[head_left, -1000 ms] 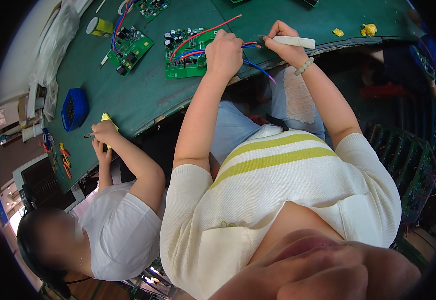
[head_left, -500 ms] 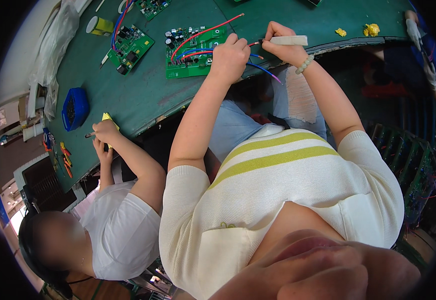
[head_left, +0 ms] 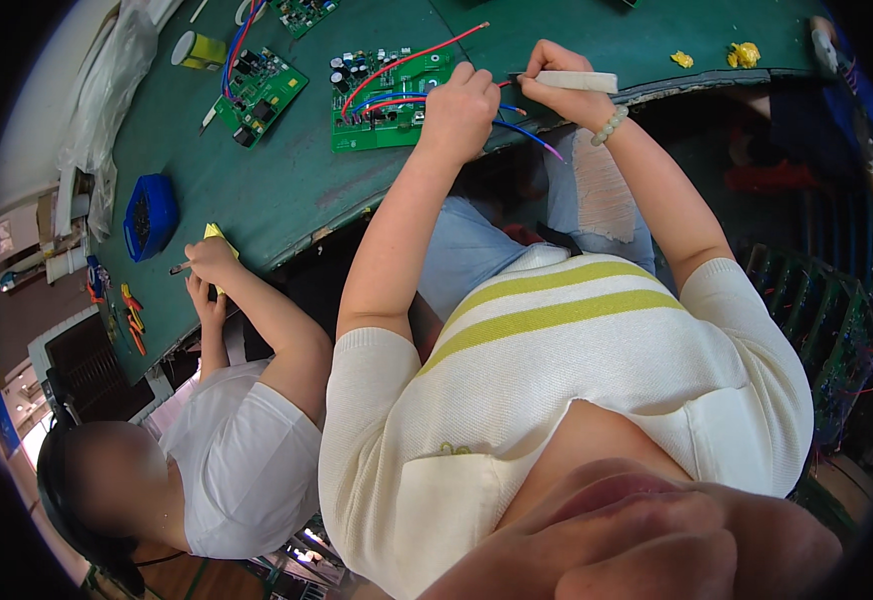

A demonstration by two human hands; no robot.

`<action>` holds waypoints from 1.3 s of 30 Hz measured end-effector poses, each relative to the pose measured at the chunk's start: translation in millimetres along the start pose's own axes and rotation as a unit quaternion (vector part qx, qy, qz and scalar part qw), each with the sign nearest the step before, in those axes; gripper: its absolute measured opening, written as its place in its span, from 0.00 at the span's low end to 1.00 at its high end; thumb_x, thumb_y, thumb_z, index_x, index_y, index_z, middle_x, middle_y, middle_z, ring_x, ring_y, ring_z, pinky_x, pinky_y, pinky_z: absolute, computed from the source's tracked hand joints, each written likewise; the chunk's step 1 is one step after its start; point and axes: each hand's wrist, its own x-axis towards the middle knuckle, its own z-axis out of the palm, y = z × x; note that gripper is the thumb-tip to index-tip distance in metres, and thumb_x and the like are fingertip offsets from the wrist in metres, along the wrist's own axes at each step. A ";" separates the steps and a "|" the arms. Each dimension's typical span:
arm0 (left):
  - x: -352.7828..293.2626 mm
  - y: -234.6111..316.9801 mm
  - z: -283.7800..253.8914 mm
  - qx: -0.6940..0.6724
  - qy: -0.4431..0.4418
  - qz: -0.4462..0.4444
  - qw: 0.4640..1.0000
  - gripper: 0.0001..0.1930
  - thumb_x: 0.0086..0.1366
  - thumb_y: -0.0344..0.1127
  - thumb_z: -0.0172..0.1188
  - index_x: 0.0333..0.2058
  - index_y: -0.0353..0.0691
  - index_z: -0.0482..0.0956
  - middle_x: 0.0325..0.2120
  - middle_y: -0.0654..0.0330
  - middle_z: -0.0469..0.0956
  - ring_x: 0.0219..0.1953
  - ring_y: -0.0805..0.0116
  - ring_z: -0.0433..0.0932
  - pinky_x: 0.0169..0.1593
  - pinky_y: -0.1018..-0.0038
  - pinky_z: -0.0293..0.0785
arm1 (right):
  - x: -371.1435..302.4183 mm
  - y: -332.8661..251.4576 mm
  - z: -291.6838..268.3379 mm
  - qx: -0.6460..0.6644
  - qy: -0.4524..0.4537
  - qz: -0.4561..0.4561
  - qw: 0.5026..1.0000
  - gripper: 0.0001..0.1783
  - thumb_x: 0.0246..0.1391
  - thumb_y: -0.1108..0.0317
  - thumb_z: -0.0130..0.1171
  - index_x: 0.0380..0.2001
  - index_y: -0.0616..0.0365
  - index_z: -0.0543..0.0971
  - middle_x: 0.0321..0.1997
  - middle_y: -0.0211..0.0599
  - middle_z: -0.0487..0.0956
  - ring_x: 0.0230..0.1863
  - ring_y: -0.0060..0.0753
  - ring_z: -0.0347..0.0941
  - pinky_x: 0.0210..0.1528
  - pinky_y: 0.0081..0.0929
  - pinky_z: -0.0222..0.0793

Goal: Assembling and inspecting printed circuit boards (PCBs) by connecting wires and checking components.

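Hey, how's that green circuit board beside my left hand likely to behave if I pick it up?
The green circuit board looks flat and rigid, so it should probably lift without bending. Its long red wire arcs out past the edge and may swing or snag. The raised cylindrical parts could be fragile if pressed sideways.

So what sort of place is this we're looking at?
Probably an electronics workshop: green circuit boards lie on a long green workbench, red and blue wires run from them, and colourful hand tools lie toward its left end.
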 end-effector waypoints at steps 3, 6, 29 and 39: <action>-0.1 -3.7 -0.9 -0.023 -0.009 -0.041 0.999 0.06 0.45 0.26 0.59 0.25 0.41 0.76 0.26 0.63 0.72 0.35 0.63 0.72 0.33 0.69 0.74 | 1.8 -3.5 1.7 -0.066 -0.029 -0.048 0.996 0.09 0.41 0.68 0.61 0.22 0.57 0.71 0.19 0.32 0.74 0.21 0.28 0.71 0.24 0.25 0.65; 4.3 -1.8 0.6 -0.006 -0.058 -0.070 0.996 0.06 0.44 0.26 0.59 0.25 0.40 0.78 0.27 0.61 0.73 0.36 0.61 0.72 0.35 0.68 0.74 | 1.8 -4.6 -0.7 -0.075 -0.017 -0.044 0.996 0.09 0.41 0.67 0.61 0.23 0.57 0.71 0.20 0.34 0.74 0.22 0.32 0.71 0.25 0.26 0.66; 4.6 1.1 2.1 0.015 -0.030 -0.053 0.998 0.06 0.42 0.25 0.58 0.23 0.39 0.75 0.27 0.59 0.73 0.36 0.60 0.72 0.34 0.69 0.75 | 0.2 -5.7 3.0 -0.070 -0.023 -0.034 0.997 0.10 0.42 0.65 0.60 0.24 0.56 0.70 0.21 0.34 0.74 0.22 0.34 0.72 0.26 0.28 0.67; 6.3 1.6 4.6 0.050 -0.037 -0.051 0.997 0.05 0.45 0.28 0.58 0.25 0.39 0.75 0.27 0.58 0.74 0.36 0.61 0.72 0.32 0.71 0.75 | -1.3 -3.9 2.3 -0.051 -0.037 -0.050 0.997 0.11 0.42 0.67 0.62 0.25 0.57 0.70 0.22 0.36 0.75 0.24 0.36 0.73 0.27 0.27 0.67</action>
